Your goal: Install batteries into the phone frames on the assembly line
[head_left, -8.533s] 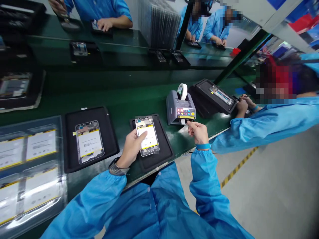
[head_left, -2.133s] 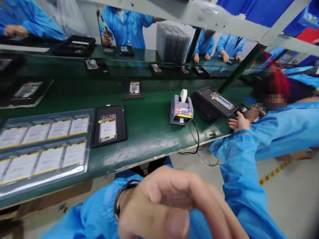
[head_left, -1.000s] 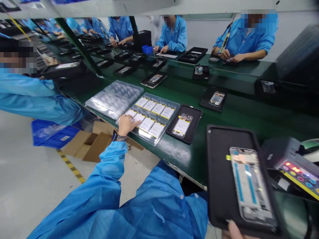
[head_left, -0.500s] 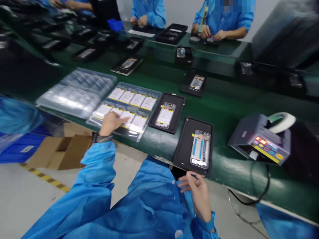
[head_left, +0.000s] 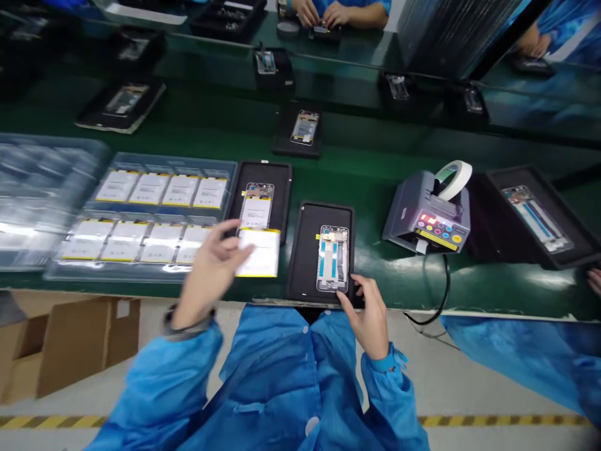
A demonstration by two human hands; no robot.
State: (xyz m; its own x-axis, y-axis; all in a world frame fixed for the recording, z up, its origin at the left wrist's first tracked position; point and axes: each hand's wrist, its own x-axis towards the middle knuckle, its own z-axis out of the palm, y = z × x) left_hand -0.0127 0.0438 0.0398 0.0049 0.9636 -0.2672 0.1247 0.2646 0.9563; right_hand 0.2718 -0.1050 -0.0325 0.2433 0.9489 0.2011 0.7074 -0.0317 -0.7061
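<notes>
My left hand (head_left: 212, 269) pinches a flat white phone battery (head_left: 261, 254) with yellow edges. The battery is up over the near end of a black tray (head_left: 280, 185), partly covering a phone frame (head_left: 257, 203) that has a battery fitted. To the right lies a second black tray (head_left: 300, 263) with a phone frame (head_left: 334, 260) in it, two blue strips showing along its middle. My right hand (head_left: 369, 310) is at this frame's lower right corner, thumb and forefinger apart; whether they touch it I cannot tell. On the left, a clear plastic tray (head_left: 141, 274) carries several white batteries.
A tape dispenser (head_left: 429, 213) with a lit panel stands to the right, its black cable (head_left: 444, 288) hanging over the table edge. Farther right lies another black tray (head_left: 582, 247). More phone trays stand across the back, where a co-worker's hands (head_left: 323, 14) work. Stacked clear trays (head_left: 42, 200) lie far left.
My left hand has moved right from the clear tray, now with a battery in it. My right hand has risen from below the table edge to the phone frame. The view has turned right.
</notes>
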